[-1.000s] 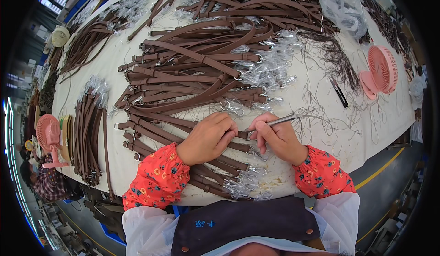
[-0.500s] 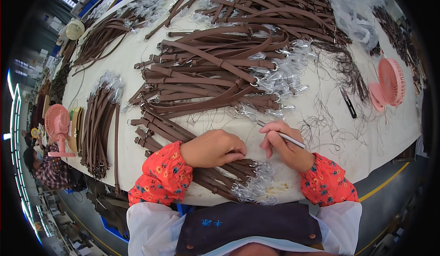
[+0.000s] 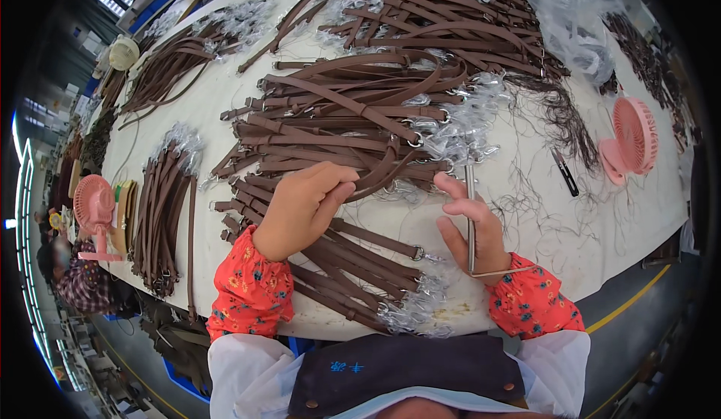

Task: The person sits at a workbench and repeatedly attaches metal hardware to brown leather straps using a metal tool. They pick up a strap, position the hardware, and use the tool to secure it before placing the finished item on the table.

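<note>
My left hand [image 3: 312,209] is closed, thumb and fingers together at a brown strap [image 3: 375,179] that curves out of the strap pile. The grip itself is partly hidden by the hand. To the right, my right hand [image 3: 477,227] has its fingers partly spread. Across its palm and fingers it holds a slim silver metal rod-like tool [image 3: 471,220], now nearly upright; its exact kind does not show. A thin pale band [image 3: 499,272] crosses the wrist by the tool's lower end. Below both hands lie more brown straps [image 3: 360,261] with plastic-wrapped metal clasps [image 3: 417,302].
Piles of straps cover the far table [image 3: 451,28] and left side [image 3: 161,216]. A pink fan [image 3: 635,137] stands right, another pink fan [image 3: 95,209] left. A black-handled cutter [image 3: 567,175] lies among loose dark threads [image 3: 559,119]. A person [image 3: 82,280] sits at far left.
My left hand has moved up and left to the curved strap. The tool in my right hand has swung from slanting to nearly upright, and that hand's fingers have spread.
</note>
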Demonstrator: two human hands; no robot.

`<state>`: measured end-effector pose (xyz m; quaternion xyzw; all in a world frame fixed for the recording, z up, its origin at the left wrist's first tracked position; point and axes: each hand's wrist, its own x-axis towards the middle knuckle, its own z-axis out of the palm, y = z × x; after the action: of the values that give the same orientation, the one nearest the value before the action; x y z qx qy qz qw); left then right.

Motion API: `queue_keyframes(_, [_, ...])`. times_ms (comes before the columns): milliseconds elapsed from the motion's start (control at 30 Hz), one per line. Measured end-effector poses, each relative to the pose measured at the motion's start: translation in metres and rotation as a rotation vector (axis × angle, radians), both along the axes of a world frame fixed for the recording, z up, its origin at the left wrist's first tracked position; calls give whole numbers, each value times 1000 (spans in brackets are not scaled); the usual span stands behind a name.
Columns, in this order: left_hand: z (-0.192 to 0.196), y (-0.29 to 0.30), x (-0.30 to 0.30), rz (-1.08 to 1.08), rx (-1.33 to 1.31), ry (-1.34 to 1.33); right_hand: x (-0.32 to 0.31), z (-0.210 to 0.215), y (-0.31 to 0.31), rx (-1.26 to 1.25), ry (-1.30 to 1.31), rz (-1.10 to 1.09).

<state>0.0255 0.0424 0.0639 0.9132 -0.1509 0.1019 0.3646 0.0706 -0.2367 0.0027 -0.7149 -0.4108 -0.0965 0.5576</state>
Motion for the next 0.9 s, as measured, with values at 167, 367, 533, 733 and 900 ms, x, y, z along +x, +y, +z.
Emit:
queue_keyframes(167, [11,-8,-6,-322,-185,248,1,-2,0,21,-71,-6])
queue_keyframes(367, [-1,-29,-14,-612,-270,463,6,-4,-4,-325,-166,118])
queue_keyframes(533, [-28,-21,2,-192,-8,379,12,-1,-18,-325,-271,30])
queue_keyframes(733, [-32,-11,7,2,244,70,16,7,-24,-386,-314,-16])
queue_keyframes(900, [-6,-19,-3,-195,166,398,15,10,-23,-297,-298,-38])
